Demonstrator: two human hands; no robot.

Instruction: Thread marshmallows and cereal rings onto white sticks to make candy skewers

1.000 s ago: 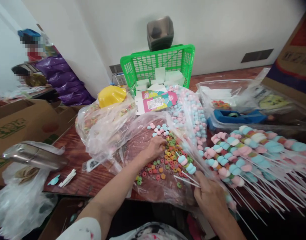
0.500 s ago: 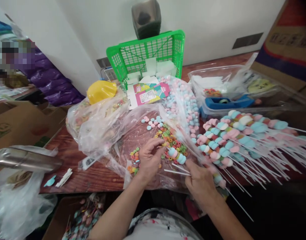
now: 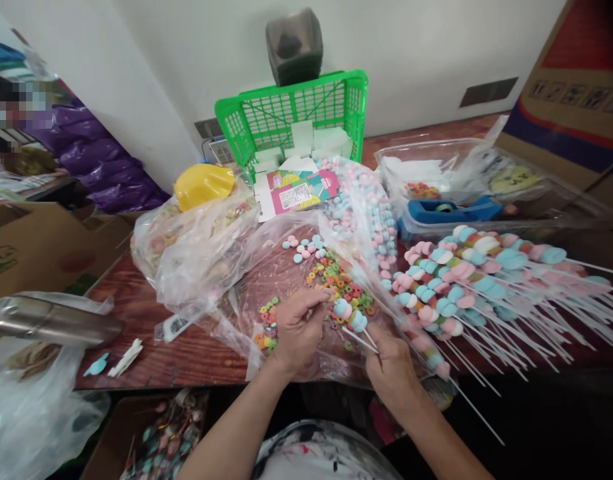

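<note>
Beside piled marshmallow skewers (image 3: 486,263), right hand (image 3: 393,363) pinching sticks (image 3: 360,340); left hand (image 3: 299,327), grip unclear; green basket (image 3: 359,110) behind.

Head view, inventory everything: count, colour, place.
held skewer: one, blue and pink, right hand
bare stick: one visible, white, right hand
small rings: many, multicoloured, centre
piled skewers: many, pink, blue, white, right
clear bags: several, colourless, centre
basket: one, green, back
tape dispenser: one, blue, right
flask: one, silver, left
sacks: several, purple, back left
cartons: several, brown, left, right, below
table: one, brown, centre
left hand: one, bare, centre
right hand: one, bare, centre
</note>
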